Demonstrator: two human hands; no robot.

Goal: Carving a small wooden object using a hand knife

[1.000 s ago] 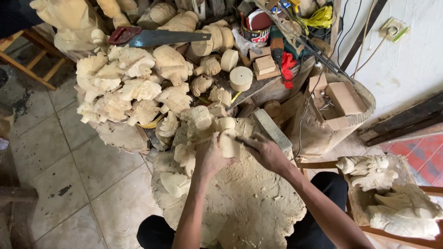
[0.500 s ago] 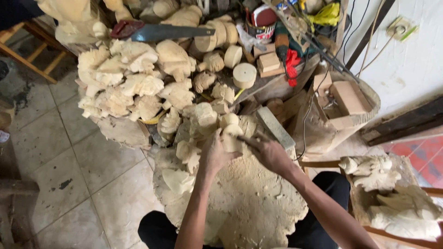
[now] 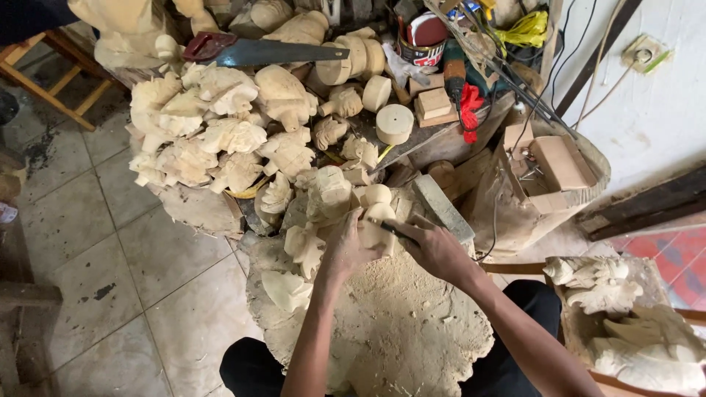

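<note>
Steadying a pale wooden carving (image 3: pixel 375 229) at frame centre with left hand (image 3: pixel 344 246) fingers wrapped around its side, right hand (image 3: pixel 434 248) closed on a thin carving tool (image 3: pixel 390 229), likely light, stiff, fragile at details.

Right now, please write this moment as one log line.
left hand: holds pale wood carving | right hand: holds thin dark tool against carving | below: sawdust-covered block | behind: handsaw
</note>
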